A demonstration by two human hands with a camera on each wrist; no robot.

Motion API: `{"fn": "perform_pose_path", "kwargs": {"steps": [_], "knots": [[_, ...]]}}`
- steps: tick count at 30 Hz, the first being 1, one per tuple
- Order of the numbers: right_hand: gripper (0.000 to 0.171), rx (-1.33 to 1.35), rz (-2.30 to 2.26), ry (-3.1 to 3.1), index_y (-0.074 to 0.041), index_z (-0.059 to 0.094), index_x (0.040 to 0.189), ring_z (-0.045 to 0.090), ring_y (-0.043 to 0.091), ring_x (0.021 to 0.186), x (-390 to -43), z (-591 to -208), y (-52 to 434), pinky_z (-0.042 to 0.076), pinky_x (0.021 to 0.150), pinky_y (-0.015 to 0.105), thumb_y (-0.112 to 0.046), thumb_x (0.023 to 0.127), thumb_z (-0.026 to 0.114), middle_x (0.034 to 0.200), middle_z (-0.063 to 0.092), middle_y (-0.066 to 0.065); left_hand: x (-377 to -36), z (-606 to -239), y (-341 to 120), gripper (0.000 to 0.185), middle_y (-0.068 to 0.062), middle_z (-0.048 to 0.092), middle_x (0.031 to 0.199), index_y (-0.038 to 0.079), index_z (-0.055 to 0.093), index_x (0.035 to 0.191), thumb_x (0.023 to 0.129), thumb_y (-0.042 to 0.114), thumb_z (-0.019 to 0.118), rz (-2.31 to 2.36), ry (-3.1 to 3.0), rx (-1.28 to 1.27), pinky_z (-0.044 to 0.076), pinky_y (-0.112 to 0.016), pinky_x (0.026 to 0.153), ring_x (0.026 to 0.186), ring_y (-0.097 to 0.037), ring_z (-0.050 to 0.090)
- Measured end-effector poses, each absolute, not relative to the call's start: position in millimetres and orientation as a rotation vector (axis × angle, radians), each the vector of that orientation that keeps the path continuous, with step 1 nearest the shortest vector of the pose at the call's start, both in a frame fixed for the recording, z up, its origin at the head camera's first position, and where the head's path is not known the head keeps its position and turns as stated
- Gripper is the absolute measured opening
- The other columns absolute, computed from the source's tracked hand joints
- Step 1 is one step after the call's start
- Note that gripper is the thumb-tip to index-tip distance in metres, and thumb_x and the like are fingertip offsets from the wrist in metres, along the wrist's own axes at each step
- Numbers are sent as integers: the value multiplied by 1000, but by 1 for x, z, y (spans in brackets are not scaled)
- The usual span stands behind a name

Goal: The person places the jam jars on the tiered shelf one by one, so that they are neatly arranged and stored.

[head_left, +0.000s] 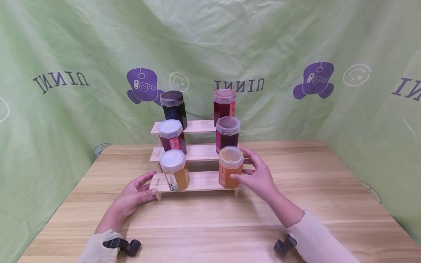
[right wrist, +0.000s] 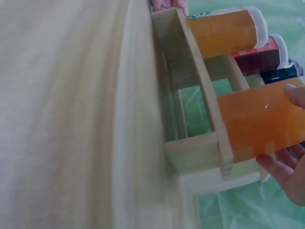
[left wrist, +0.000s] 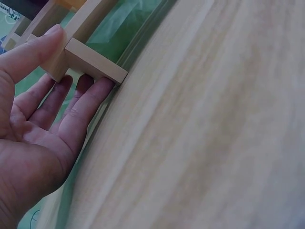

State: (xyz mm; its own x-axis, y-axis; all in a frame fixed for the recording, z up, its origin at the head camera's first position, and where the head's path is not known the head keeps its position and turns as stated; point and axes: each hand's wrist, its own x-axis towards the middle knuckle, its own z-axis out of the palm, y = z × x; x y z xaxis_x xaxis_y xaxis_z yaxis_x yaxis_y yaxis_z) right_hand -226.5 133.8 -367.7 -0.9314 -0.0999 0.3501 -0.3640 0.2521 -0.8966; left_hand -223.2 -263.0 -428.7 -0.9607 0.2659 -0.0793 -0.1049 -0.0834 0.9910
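Observation:
A three-step wooden rack (head_left: 200, 180) stands on the table with octagonal lidded jars on its steps. My left hand (head_left: 136, 195) holds the left end of the lowest step; in the left wrist view the thumb (left wrist: 33, 53) lies on the front of the wood and the fingers reach round the end support. With thumb and fingers, my right hand (head_left: 260, 179) grips an orange jar (head_left: 229, 178) at the right of the lowest step. The base of that jar sits at the step's edge in the right wrist view. Another orange jar (head_left: 182, 179) with a white lid stands at the left.
On the middle step are a dark red jar (head_left: 177, 143) and a purple jar (head_left: 227, 140). The top step bears a near-black jar (head_left: 174, 111) and a red jar (head_left: 223, 109). A green printed cloth (head_left: 197, 44) hangs behind the wooden table (head_left: 204, 233).

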Motion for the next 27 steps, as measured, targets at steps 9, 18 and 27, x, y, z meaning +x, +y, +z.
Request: {"fn": "perform_pose_path", "kwargs": {"steps": [9, 18, 27], "knots": [[70, 401, 1881, -2318, -16, 46, 124, 51, 30, 102, -215, -373, 148, 52, 79, 38, -13, 62, 80, 117, 49, 4, -223, -427, -263, 79, -18, 24, 139, 7, 23, 139, 74, -1, 66, 2101, 1992, 160, 48, -43, 84, 105, -21, 53], [62, 485, 1810, -2440, -7, 48, 121, 51, 33, 102, -204, -374, 174, 52, 81, 40, -13, 67, 77, 115, 50, 12, -218, -420, -267, 78, -14, 40, 132, 9, 34, 135, 69, 17, 74, 1873, 2344, 140, 45, -33, 91, 116, -27, 43], [64, 438, 1731, -2475, -14, 48, 122, 53, 24, 100, -203, -390, 205, 53, 77, 28, -24, 66, 77, 113, 51, 5, -202, -413, -278, 72, -7, 42, 131, 12, 38, 133, 71, 22, 73, 1769, 2485, 197, 40, -36, 96, 118, -26, 41]]}}
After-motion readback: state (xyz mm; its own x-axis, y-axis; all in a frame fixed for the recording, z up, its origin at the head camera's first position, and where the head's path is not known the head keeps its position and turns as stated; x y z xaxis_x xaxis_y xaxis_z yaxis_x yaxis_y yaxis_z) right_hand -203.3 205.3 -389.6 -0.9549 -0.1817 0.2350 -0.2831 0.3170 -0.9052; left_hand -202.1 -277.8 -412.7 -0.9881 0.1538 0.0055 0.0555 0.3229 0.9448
